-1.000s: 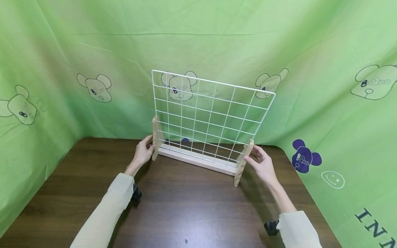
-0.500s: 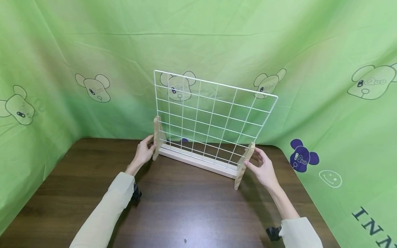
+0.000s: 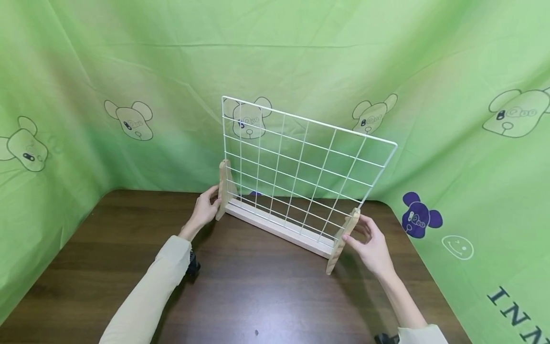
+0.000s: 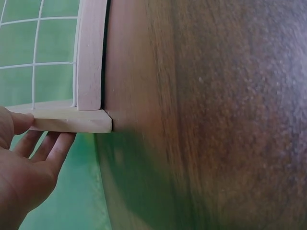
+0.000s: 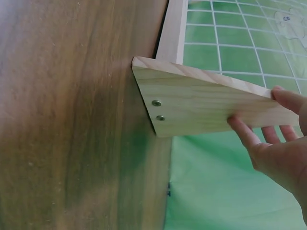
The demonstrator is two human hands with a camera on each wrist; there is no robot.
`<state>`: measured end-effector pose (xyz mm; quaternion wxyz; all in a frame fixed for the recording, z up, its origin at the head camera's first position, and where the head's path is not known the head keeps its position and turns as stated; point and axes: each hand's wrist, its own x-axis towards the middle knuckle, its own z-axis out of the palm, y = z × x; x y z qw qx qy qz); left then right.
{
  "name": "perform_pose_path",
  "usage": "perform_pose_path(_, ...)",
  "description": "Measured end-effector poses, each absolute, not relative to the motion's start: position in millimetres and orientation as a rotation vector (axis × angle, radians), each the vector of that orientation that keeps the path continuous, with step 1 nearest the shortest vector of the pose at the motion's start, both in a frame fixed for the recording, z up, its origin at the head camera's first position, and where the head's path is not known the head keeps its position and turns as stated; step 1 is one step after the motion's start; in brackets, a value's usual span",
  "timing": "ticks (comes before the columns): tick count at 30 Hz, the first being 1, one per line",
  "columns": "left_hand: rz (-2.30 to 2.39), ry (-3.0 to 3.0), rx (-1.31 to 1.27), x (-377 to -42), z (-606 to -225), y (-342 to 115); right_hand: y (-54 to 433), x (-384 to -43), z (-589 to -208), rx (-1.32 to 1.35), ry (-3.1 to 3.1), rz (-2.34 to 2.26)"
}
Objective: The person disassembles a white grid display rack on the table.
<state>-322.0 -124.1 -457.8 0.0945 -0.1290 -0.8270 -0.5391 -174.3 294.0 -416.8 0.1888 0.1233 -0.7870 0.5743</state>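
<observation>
A display rack made of a white wire grid (image 3: 309, 120) stands on the table, tilted back. Along its foot runs a pale wooden bar (image 3: 279, 229), joined to a wooden side panel at each end. My left hand (image 3: 205, 208) pinches the left panel (image 3: 222, 191), thumb at the front edge and fingers behind, as the left wrist view shows. At the other end, my right hand (image 3: 375, 248) grips the right panel (image 3: 342, 241). In the right wrist view its thumb lies on the front edge, and a fingertip touches the outer face near two screws (image 5: 156, 103).
The dark brown wooden table (image 3: 258, 296) extends in front of the rack. A green curtain (image 3: 275, 28) with printed bear heads hangs behind and at both sides, close to the table's back edge. A small dark speck (image 3: 256, 332) is on the near tabletop.
The rack has shifted rightward and turned, its right end coming nearer to me. Both hands have kept their hold and moved with it, the right hand farther down in the head view.
</observation>
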Motion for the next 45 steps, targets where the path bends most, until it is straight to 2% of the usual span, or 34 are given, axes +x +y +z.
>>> perform_pose_path(16,-1.602,-2.453,-0.392,-318.9,-458.5,-114.8,288.0,-151.1,-412.0,0.309,-2.265,1.567)
perform_pose_path(28,-1.448,-2.203,-0.019,-292.6,-450.6,-71.3,291.1,-147.0,-412.6,0.302,-2.278,1.526)
perform_pose_path(45,-1.847,-1.879,-0.286,-269.0,-431.3,-25.9,288.3,-152.4,-417.2,0.324,-2.242,1.558)
